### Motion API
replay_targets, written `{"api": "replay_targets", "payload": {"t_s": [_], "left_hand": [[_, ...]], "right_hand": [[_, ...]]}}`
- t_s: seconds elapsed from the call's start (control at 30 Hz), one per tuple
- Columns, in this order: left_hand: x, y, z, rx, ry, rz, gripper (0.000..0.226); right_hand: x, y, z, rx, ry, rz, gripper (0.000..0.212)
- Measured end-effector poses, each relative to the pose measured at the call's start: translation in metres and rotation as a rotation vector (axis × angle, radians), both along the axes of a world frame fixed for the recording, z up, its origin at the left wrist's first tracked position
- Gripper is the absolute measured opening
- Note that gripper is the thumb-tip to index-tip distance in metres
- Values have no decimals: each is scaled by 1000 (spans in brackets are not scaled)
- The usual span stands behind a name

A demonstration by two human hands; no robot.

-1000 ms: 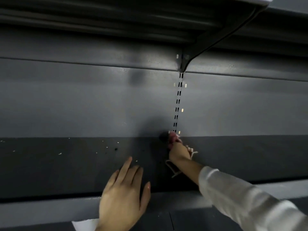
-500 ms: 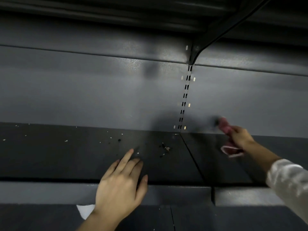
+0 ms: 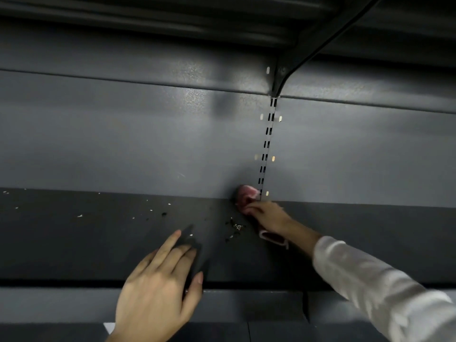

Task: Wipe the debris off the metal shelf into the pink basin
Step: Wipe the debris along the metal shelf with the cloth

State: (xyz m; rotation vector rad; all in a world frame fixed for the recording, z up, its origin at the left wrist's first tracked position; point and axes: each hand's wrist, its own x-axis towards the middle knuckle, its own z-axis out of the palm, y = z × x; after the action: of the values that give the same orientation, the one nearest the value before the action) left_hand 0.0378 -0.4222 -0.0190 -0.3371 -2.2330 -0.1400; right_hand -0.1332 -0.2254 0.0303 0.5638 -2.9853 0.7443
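Observation:
The dark metal shelf (image 3: 74,245) runs across the view, with a grey back panel behind it. Small crumbs of debris (image 3: 234,228) lie in a clump near the middle, and several pale specks (image 3: 150,210) are scattered to the left. My right hand (image 3: 269,217) grips a pink cloth (image 3: 248,193) and presses it into the back corner by the slotted upright. My left hand (image 3: 160,290) lies flat with straight fingers on the shelf's front part. The pink basin is out of sight.
A slotted upright (image 3: 267,144) rises from the shelf's back edge to a bracket (image 3: 308,55) under the shelf above. A grey front rail (image 3: 246,307) runs below the shelf edge. A white scrap (image 3: 109,327) shows at the bottom left.
My right hand with the cloth swung out to the right half a second ago and has come back left to the corner at the upright. The left hand stays flat on the shelf.

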Motion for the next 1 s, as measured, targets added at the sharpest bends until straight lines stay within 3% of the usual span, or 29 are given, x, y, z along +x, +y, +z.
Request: {"api": "replay_targets", "payload": {"t_s": [0.2,0.33,0.43,0.53,0.73,0.8,1.0], "left_hand": [[1,-3,0,13,-15,-20,68],[1,-2,-2,7,7,-20,68],[0,-1,-2,13,5,-14,68],[-1,-1,-4,2,9,8,67],[1,0,-1,-21,22,37,63],[2,1,1,-23,3,56,50],[5,0,0,-34,-36,92,45]], "right_hand": [[16,-10,7,-174,52,129,31],[-5,61,15,-263,101,-90,29],[-18,112,7,-135,87,-291,32],[-20,108,0,107,15,-352,37],[-3,15,1,129,37,-102,36],[8,-19,-2,125,48,2,35],[53,-78,2,7,70,183,33]]}}
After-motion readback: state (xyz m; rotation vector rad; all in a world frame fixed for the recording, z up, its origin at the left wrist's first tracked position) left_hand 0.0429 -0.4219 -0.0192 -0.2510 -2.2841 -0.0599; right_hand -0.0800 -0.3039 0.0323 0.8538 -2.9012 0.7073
